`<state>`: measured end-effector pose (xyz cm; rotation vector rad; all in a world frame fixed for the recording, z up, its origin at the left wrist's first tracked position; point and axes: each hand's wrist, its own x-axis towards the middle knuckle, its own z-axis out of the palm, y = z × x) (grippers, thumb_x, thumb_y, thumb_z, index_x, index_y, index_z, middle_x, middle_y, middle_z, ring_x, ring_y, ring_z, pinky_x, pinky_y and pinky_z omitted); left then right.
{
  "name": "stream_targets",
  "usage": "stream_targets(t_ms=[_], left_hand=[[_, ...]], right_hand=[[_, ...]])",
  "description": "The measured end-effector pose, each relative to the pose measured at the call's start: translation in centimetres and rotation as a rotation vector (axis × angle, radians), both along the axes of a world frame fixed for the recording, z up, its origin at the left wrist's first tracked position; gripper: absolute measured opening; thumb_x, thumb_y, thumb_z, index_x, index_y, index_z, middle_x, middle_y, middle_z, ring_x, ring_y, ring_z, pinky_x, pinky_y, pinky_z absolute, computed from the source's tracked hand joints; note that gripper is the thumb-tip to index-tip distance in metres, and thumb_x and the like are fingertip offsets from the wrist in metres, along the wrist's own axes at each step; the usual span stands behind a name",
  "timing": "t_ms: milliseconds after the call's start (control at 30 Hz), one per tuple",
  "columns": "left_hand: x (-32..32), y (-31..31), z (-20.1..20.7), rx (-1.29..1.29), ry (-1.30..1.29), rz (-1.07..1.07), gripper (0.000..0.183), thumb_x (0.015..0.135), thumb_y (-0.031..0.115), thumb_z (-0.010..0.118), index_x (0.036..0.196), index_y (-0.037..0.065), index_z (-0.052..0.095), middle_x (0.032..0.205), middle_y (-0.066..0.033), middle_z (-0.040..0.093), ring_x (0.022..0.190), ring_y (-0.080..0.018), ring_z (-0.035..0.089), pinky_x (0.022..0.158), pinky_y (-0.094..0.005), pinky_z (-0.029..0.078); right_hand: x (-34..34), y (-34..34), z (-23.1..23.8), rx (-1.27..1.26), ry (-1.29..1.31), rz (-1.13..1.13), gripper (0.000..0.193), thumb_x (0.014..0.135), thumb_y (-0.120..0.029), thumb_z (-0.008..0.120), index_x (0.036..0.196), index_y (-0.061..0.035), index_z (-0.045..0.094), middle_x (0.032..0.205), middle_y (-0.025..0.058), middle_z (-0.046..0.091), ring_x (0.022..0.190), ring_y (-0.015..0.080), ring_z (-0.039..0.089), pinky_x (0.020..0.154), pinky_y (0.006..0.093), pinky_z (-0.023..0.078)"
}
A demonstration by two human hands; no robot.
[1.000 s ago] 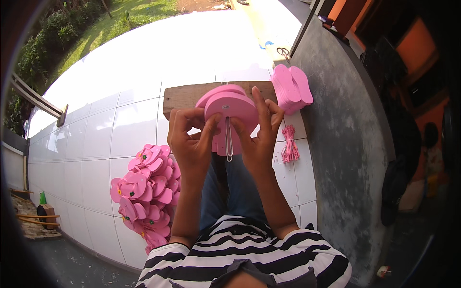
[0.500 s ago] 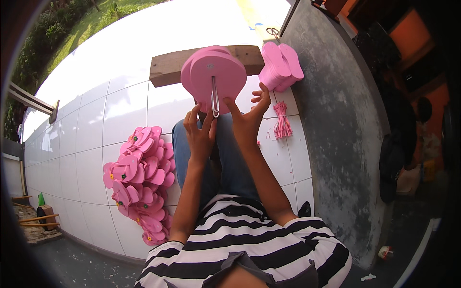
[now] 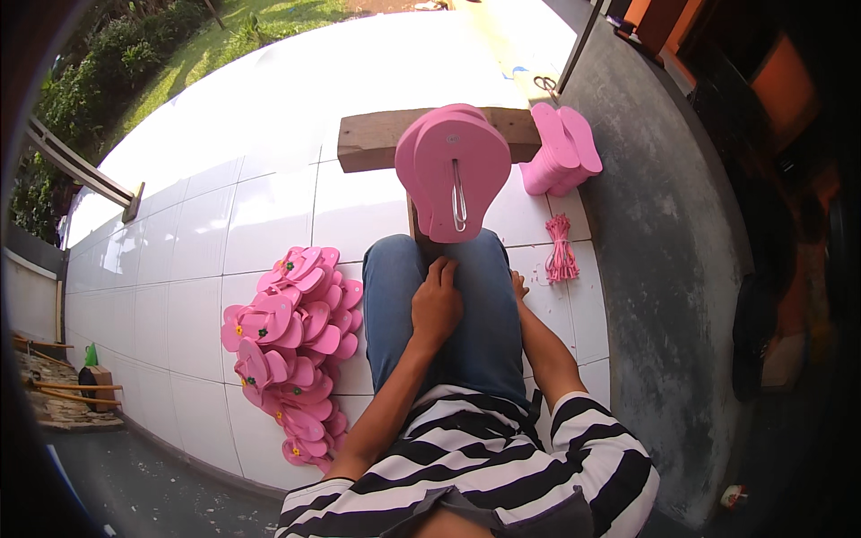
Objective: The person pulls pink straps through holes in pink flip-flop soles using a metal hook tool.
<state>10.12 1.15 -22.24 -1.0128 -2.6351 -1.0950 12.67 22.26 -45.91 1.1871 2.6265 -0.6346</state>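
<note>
Pink sandal soles (image 3: 475,197), overlapped one on another, rest on top of a wooden stand (image 3: 372,142). A bent metal wire loop (image 3: 459,202) sticks out of the top sole's hole. My left hand (image 3: 437,303) lies between my thighs just below the soles, its fingers curled in and their tips hidden. Down beside my right knee is my right hand (image 3: 518,287), mostly covered by the leg, so its grip is unclear. The nearest thing to it is a tied bundle of thin pink straps (image 3: 561,249) on the tiles.
Finished pink flip-flops (image 3: 300,327) with small flower ornaments are heaped at left on the white tiled floor (image 3: 193,305). Stacked pink soles (image 3: 560,148) stand at right near a grey ledge (image 3: 664,269). Scissors (image 3: 545,85) lie beyond them. Pink scraps dot the tiles.
Both hands have left the soles and the wire loop. The left has drawn down between my thighs; the right has dropped beside my right knee. The view has shifted, moving the scene rightward.
</note>
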Motion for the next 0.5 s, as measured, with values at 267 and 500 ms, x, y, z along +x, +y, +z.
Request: stream_targets(t_ms=[267,500], left_hand=[[0.1,0.8,1.0,0.03,-0.036,-0.015,0.047,0.074,-0.001,0.059,0.12,0.006,0.053,0.125,-0.0156,0.055,0.088,-0.0373,0.066,0.074,-0.0453,0.054],[0.0,-0.4,1.1,0.078,-0.09,-0.015,0.044,0.077,-0.002,0.056,0.12,0.006,0.052,0.125,-0.0173,0.053,0.092,-0.0404,0.064,0.075,-0.0469,0.053]], right_hand=[[3.1,3.2,-3.7,-0.244,0.194,-0.322,0.033,0.091,-0.037,0.06,0.115,-0.0135,0.062,0.111,0.0088,0.068,0.105,0.0302,0.062,0.092,0.0558,0.043],[7.6,0.1,2.0,-0.576,0.894,-0.399,0.043,0.086,-0.038,0.07,0.106,-0.0014,0.062,0.103,0.0153,0.069,0.095,0.0249,0.067,0.084,0.0375,0.05]])
